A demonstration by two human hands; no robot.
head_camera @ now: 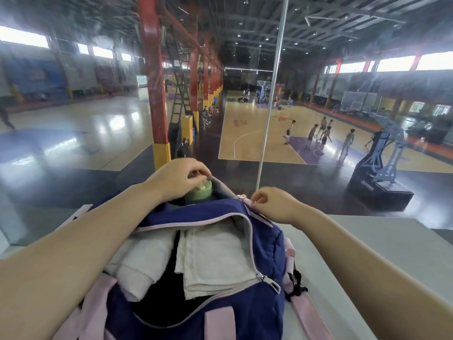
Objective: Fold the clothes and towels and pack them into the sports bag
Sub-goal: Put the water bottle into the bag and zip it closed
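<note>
Right hand (274, 204) is pinching a zipper pull (242, 198) at the far end of the sports bag (264, 246), thumb and forefinger closed tight on it, remaining fingers curled in. Left hand (179, 179) is curling over the cap of a green bottle (199, 192), fingertips gripping the top; the bottle is standing upright in the bag's far end pocket, its body mostly hidden by navy fabric.

The bag, navy with pale pink straps and trim, is sitting on a white ledge (382, 244) right in front of the person. Its main zipper is lying open along the top. Two folded white towels (215, 261) are lying inside, side by side, with a dark gap between them. A second slider (266, 278) is resting at the near end of the right-hand zipper run.

A glass pane is rising just beyond the ledge, a thin metal rod (272, 94) running upward across it. Below and beyond, an indoor sports hall is spreading out: a basketball court (257, 136) with players gathering on the right, a hoop stand (382, 165) on a dark base at the right edge, red columns (153, 77) with yellow bases in a row down the middle, a glossy pale floor reflecting window light on the left.
</note>
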